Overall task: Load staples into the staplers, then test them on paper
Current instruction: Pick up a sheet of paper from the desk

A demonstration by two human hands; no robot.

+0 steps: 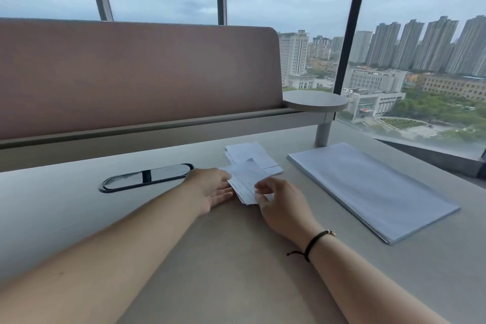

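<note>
At frame centre, the small bundle of white paper slips [246,183] lay between both hands, long axis running toward the viewer. The left hand [210,188] pressed flat-fingered; the right hand [276,198] pinched its near-right edge.

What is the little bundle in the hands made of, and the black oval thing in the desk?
The small bundle looks like thin white paper slips: flat, matte, with faint lines, bending a little where the left hand and right hand hold it. The black oval cover looks like glossy plastic or coated metal, since it shines and mirrors the sky; which one is unclear.
</note>
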